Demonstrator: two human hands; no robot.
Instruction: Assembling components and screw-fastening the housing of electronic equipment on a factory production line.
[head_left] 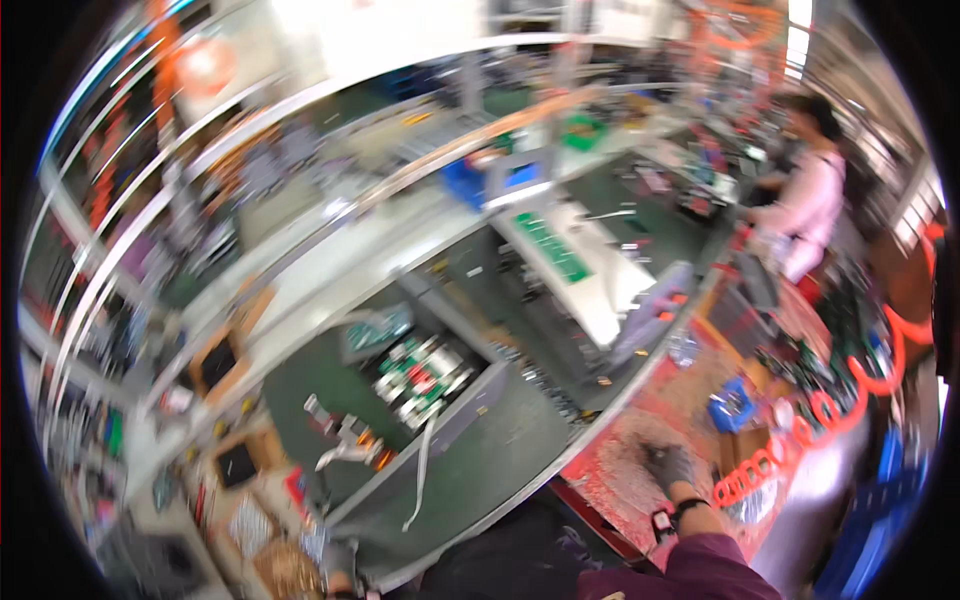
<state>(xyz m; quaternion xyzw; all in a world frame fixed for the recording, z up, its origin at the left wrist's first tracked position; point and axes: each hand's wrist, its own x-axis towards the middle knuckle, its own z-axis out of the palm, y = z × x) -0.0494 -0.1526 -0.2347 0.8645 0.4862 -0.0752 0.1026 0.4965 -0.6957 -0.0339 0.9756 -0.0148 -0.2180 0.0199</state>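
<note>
Your right hand, in a dark grey glove, reaches down and away from you, the maroon sleeve coming in from the lower edge. A dark wristband with a small red-and-white tag sits at the wrist. The hand rests over a red bin filled with a speckled mass of small pale parts, just off the right end of the worktop. The gloved fingers point down into the parts; motion blur hides how far they are spread and whether they have hold of anything, so you cannot tell.

Your left hand is hard to make out: only a blurred shape shows at the lower edge near the worktop's front corner, and its fingers cannot be read.

An orange coiled hose loops just beside the right hand, running up to the right. A small blue tray lies beyond the hand, near the coil.

On the green worktop in front of you stands a grey open housing with green boards and red and white parts inside. A white flat ribbon cable trails from it toward you. A small metal fixture stands to its left.

Another person in a pink top works at the far right, well apart from you.
</note>
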